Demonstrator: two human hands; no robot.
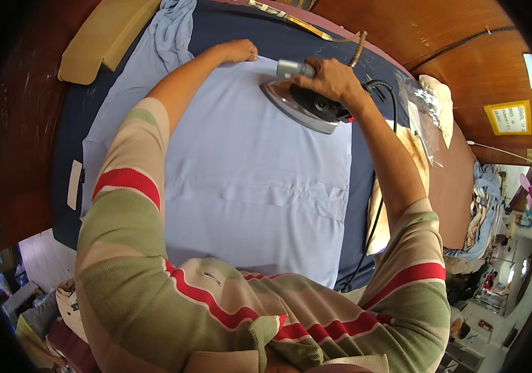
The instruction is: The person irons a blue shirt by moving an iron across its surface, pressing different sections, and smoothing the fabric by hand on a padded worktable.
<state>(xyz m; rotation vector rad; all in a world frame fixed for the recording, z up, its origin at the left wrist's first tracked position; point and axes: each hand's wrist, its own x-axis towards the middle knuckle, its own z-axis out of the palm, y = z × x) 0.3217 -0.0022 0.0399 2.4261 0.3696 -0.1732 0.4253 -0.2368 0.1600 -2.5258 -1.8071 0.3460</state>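
Light blue cloth (228, 155) lies spread over a navy-covered board (356, 186), with creases across its middle and right side. My right hand (334, 79) is wrapped round the handle of a steam iron (303, 112), whose soleplate rests on the cloth toward its far right part. At the cloth's far edge, my left hand (240, 51) is closed, fingers bent against the fabric. Whether it pinches the edge is hard to see, but the fingertips meet the cloth there. A bunched part of the blue cloth (175, 31) trails off at the far left.
A cardboard box (110, 40) sits at the far left. The iron's black cord (381, 211) runs down the right side, by a clear plastic bag (420, 105). Folded clothes (483, 211) hang further right. A white strip (74, 185) lies near the left edge.
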